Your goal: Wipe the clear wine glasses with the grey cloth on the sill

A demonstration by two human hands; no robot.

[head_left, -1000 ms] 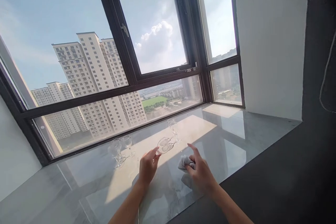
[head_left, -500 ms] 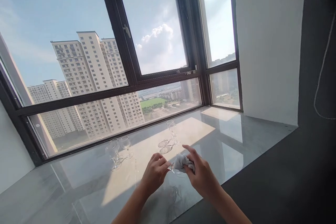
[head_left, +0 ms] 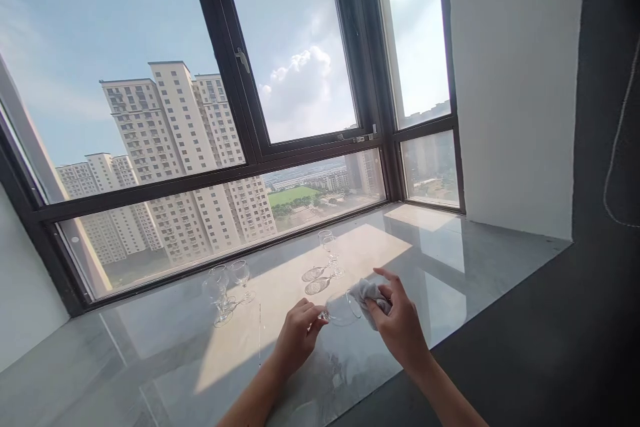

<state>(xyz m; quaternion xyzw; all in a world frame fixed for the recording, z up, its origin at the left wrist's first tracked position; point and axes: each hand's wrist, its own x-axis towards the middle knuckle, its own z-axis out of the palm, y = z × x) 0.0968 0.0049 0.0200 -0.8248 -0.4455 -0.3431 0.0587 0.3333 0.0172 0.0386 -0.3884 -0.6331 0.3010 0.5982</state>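
Fingers of the left hand are closed on the stem of a wine glass. It is held on its side, above the window sill, so its open mouth faces right. There the right hand pinches a grey cloth against the rim. Behind, on the sill, two glasses stand at the left, and more glasses are near the middle, out of the way.
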